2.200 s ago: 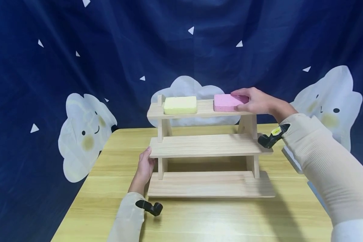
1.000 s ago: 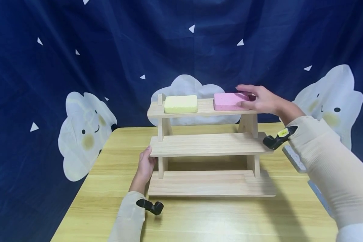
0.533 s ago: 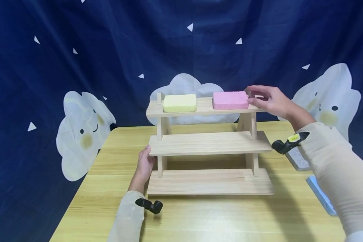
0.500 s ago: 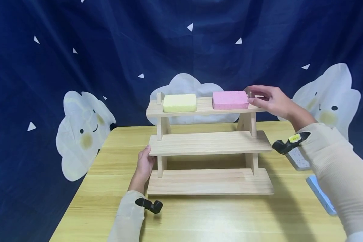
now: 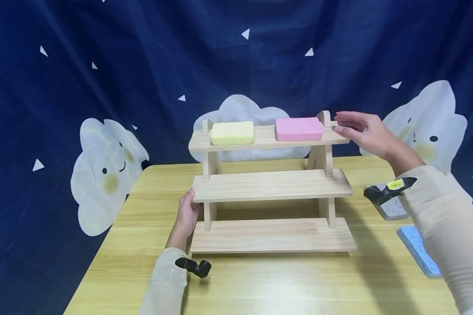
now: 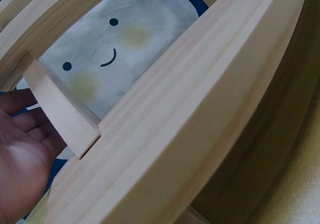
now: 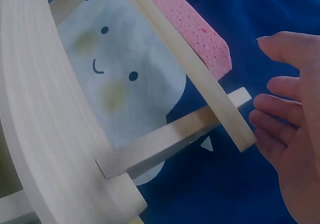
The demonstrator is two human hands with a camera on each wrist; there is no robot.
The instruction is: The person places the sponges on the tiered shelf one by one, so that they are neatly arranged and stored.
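Note:
A three-tier wooden display stand [image 5: 268, 186] stands on the table. On its top board a yellow sponge [image 5: 232, 133] lies at the left and a pink sponge [image 5: 298, 129] at the right, apart from each other. My left hand [image 5: 188, 213] grips the left end of the middle board, thumb at its edge; in the left wrist view its fingers [image 6: 27, 119] pass behind an upright. Off the right end of the top board hovers my right hand [image 5: 364, 129], fingers loosely bent with nothing between them. The right wrist view shows that hand [image 7: 295, 124] apart from the pink sponge [image 7: 195, 31].
Right of the stand, a grey speckled sponge [image 5: 392, 209] and a blue sponge [image 5: 419, 251] lie on the wooden table [image 5: 134, 262]; the right sleeve overlaps the blue one. A dark blue curtain [image 5: 161, 52] with white clouds hangs behind the table.
My right hand has let go of the pink sponge and moved right, past the top board's end peg. The pink sponge stays on the board. My left hand keeps its place.

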